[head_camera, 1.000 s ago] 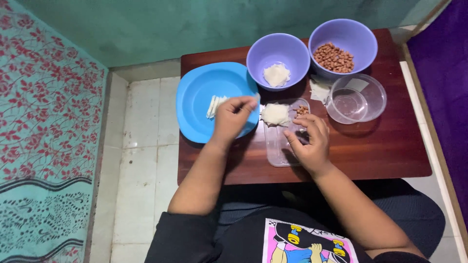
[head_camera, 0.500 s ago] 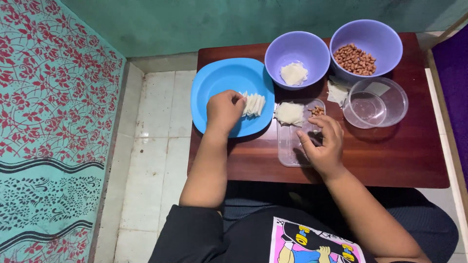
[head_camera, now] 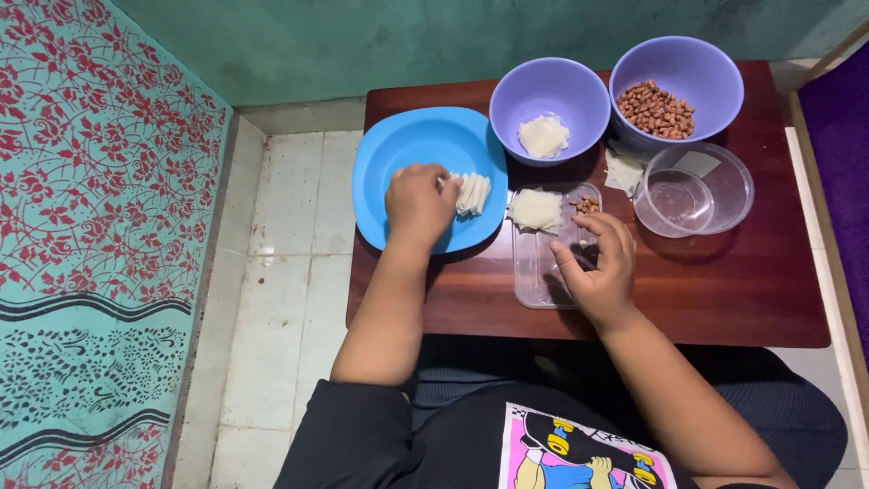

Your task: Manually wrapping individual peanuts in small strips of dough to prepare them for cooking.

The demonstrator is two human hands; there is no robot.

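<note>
The left hand (head_camera: 419,204) rests on the blue plate (head_camera: 398,154), its fingers curled down against a row of small white folded wrappers (head_camera: 472,193) that lie side by side on the right part of that plate; the fingertips touch the row's left end, though whether they pinch a piece cannot be told. The wrappers look thin, pale and creased, standing like narrow pleats.

Just right of the blue plate lies a clear rectangular tray (head_camera: 539,276), with 1 flat white wrapper (head_camera: 535,209) and a few peanuts (head_camera: 587,206) at its far end. The right hand (head_camera: 596,267) sits over this tray, fingers loosely bent and partly spread, gripping nothing that shows.

Beyond the plate's right edge stands a purple bowl (head_camera: 549,86) holding a stack of white wrappers (head_camera: 543,136). Further right of the plate is a 2nd purple bowl (head_camera: 677,68) with peanuts, and in front of it a clear round container (head_camera: 697,190). All sit on a dark wooden table (head_camera: 724,290)
</note>
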